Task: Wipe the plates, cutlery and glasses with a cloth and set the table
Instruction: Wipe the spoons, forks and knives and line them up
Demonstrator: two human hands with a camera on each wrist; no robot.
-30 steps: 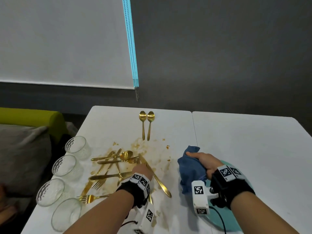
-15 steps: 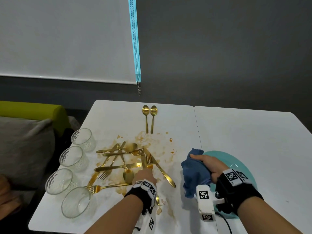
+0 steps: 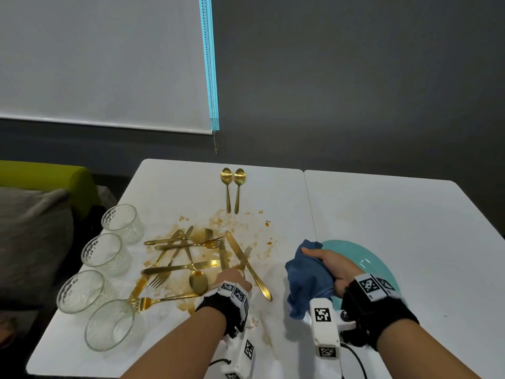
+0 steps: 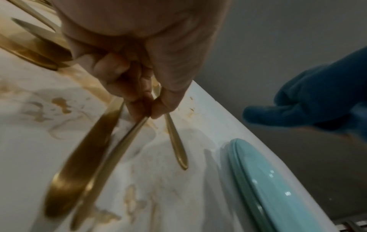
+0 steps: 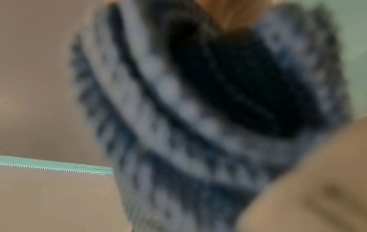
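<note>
Between pinching left hand (image 4: 139, 66) fingers: a gold fork (image 3: 245, 262); right hand (image 3: 332, 269) grips cloth (image 3: 306, 280).

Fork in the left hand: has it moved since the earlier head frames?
Yes. The fork, pinched by the left hand, has swung its tines rightward across the long knife lying on the table.

White table (image 3: 382, 214) (sauce-smeared) bears gold cutlery (image 3: 188, 258), four glasses (image 3: 103, 253), teal plate (image 3: 363, 258).
</note>
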